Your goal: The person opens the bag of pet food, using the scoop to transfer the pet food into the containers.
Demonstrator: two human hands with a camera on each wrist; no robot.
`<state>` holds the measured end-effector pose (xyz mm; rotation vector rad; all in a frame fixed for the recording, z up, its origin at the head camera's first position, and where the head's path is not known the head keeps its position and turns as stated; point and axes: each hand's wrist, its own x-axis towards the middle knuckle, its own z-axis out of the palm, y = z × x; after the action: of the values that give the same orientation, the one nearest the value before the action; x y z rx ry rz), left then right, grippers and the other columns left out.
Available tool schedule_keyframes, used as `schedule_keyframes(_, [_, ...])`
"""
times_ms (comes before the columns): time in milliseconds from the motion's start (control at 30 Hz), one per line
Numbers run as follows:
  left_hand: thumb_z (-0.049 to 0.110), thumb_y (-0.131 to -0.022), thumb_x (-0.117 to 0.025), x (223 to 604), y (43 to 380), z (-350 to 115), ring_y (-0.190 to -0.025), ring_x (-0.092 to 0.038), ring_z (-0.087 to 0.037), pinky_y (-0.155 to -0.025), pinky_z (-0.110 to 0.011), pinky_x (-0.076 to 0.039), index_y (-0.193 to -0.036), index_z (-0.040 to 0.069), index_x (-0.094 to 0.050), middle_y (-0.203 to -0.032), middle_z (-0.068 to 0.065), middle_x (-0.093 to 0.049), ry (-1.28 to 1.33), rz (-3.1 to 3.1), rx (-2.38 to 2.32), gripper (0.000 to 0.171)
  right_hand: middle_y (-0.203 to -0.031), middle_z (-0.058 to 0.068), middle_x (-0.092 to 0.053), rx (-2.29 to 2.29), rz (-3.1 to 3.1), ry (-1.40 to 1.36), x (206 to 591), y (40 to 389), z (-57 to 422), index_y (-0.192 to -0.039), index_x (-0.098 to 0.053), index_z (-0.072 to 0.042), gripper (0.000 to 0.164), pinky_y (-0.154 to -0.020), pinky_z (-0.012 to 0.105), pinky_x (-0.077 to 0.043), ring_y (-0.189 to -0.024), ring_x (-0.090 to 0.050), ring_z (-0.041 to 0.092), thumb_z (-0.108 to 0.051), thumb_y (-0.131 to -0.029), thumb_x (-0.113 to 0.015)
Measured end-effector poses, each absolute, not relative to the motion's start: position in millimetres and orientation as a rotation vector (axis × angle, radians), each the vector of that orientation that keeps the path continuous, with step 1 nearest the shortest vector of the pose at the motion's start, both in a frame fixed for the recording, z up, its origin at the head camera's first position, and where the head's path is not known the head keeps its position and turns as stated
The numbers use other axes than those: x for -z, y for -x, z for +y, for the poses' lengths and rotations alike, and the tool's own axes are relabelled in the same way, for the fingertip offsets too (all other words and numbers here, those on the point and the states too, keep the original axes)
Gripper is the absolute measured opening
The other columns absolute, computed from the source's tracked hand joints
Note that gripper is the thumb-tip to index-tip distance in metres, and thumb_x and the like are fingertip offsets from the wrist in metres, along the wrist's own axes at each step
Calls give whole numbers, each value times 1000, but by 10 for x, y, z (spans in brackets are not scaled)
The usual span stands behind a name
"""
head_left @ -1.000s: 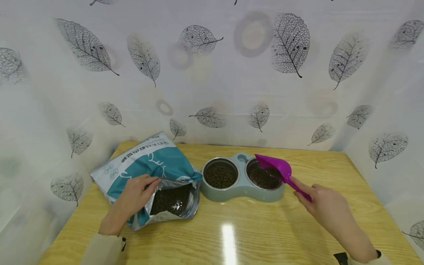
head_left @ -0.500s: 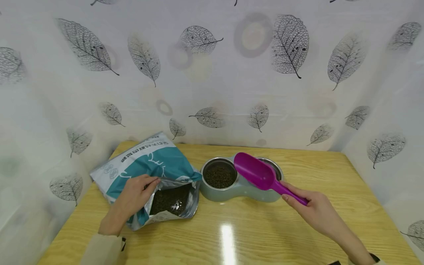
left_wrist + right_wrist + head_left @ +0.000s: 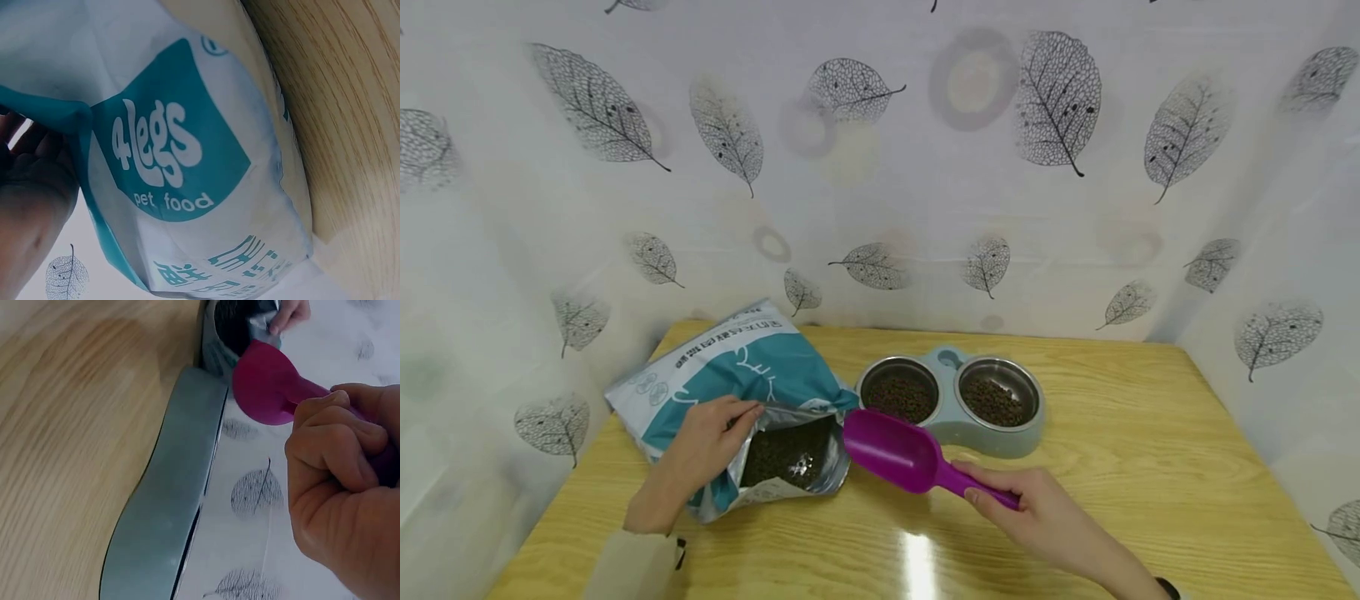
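Note:
A teal and white pet food bag (image 3: 760,358) lies on its side at the left, its mouth facing the front and dark kibble (image 3: 786,454) showing inside. My left hand (image 3: 703,442) pinches the upper edge of that mouth; the left wrist view has the printed side of the bag (image 3: 181,137). In my right hand (image 3: 1037,512) I grip the handle of a purple scoop (image 3: 895,450), fingers curled round it in the right wrist view. The scoop's hollow looks bare, and its tip is beside the bag's opening. Behind it stands a blue-grey double bowl stand (image 3: 955,429).
Both metal bowls, the left bowl (image 3: 898,362) and the right bowl (image 3: 1026,387), have brown kibble in them. The wooden table (image 3: 1135,433) meets a leaf-patterned sheet (image 3: 880,167) at its back and sides.
My right hand has carried the scoop leftward and nearer from over the right bowl to the bag's mouth, turning its hollow up. The left hand and bag have stayed in place.

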<state>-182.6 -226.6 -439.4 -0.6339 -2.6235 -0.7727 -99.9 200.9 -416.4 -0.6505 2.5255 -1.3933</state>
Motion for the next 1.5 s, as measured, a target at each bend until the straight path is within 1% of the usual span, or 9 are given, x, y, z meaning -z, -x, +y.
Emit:
schedule_keyframes(167, [6,-96,-68,4397,1825,-2255,-55,-36,5,-48,-21,-35,-107,-2,-79,-67,7,-53,633,-2617,771,17,-63,-20,-50,1259,2746,971,4246,972,1702,-134,-70,-13,37,-41,10,-31,-52,-30,-16,-15,-98,-69])
schedule_keyframes(333, [7,-97,-68,4390,1822,-2244,-55,-37,4,-49,-21,-36,-108,-2,-79,-68,6,-55,621,-2637,772,18,-56,-16,-47,811,3160,1239,4273,860,1320,-124,-73,-11,36,-44,7,-25,-52,-30,-12,-12,-88,-76])
schedule_keyframes(467, [6,-96,-68,4389,1822,-2243,-56,-38,4,-49,-21,-36,-107,-2,-79,-68,5,-56,618,-2639,769,17,-53,-7,-51,422,3258,1085,4192,734,1035,-127,-71,-13,39,-39,19,-27,-43,-40,2,-22,-90,-75])
schedule_keyframes(700, [6,-96,-68,4384,1822,-2245,-56,-38,4,-50,-21,-36,-106,-1,-80,-68,6,-55,602,-2654,759,17,-62,7,-61,101,3065,850,4027,748,697,-141,-62,-13,54,-45,32,-41,-50,-54,18,-22,-88,-70])
schedule_keyframes(800, [7,-97,-69,4381,1828,-2241,-57,-39,3,-50,-21,-37,-106,0,-80,-68,6,-56,594,-2660,751,17,-59,4,-57,211,3022,827,4003,819,639,-139,-63,-13,49,-44,31,-40,-49,-52,16,-21,-91,-68])
schedule_keyframes(1000, [8,-96,-69,4383,1836,-2239,-59,-41,2,-52,-22,-39,-106,0,-80,-70,4,-59,566,-2679,736,16,-51,-12,-38,883,2850,881,4049,1058,748,-127,-72,-3,34,-39,16,-25,-42,-28,-4,-14,-97,-62])
schedule_keyframes(1067, [8,-96,-69,4379,1834,-2241,-59,-42,2,-52,-22,-39,-106,0,-80,-71,4,-60,564,-2682,732,16,-53,-12,-44,1073,2699,823,4056,1125,817,-128,-71,0,34,-41,13,-26,-43,-28,-7,-14,-98,-61])
schedule_keyframes(1233, [7,-96,-69,4375,1828,-2244,-59,-41,2,-52,-21,-39,-106,0,-80,-70,4,-59,574,-2675,740,16,-66,-1,-64,1307,2398,535,4095,1210,989,-132,-70,-7,35,-44,19,-34,-49,-43,1,-23,-102,-62])
schedule_keyframes(1500, [8,-97,-68,4371,1834,-2239,-60,-42,1,-52,-22,-39,-107,1,-80,-73,3,-62,572,-2688,746,17,-54,-3,-46,1635,1955,269,4350,1237,1260,-137,-67,-10,37,-34,19,-23,-35,-27,2,-25,-104,-60])
